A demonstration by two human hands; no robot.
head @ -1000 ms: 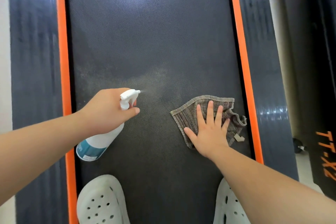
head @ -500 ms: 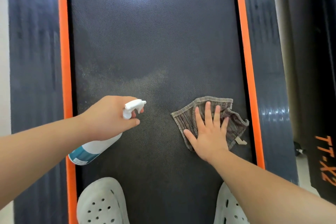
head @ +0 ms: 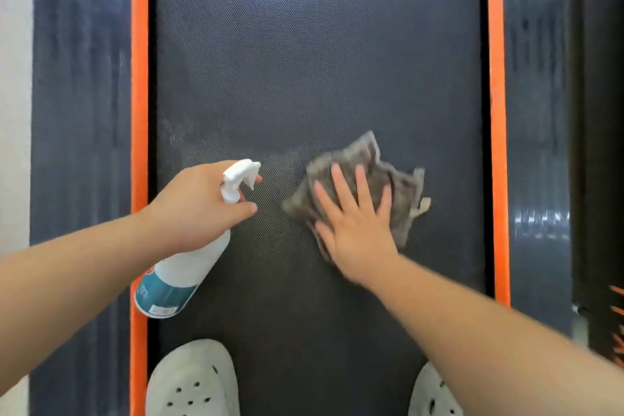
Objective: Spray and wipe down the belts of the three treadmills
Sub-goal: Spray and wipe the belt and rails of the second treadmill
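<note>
Spray bottle [head: 182, 275] aslant in left hand [head: 196, 206], nozzle [head: 248, 167] toward cloth [head: 400, 189]

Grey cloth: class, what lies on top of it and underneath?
The right hand presses flat on the grey cloth. Under it lies the treadmill belt; that covered patch cannot be seen.

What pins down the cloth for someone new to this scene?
Start at the dark treadmill belt between two orange strips. On its right half, under the flat right hand, lies the cloth. It is crumpled and grey-brown, unlike the smooth white spray bottle gripped by the left hand.
</note>
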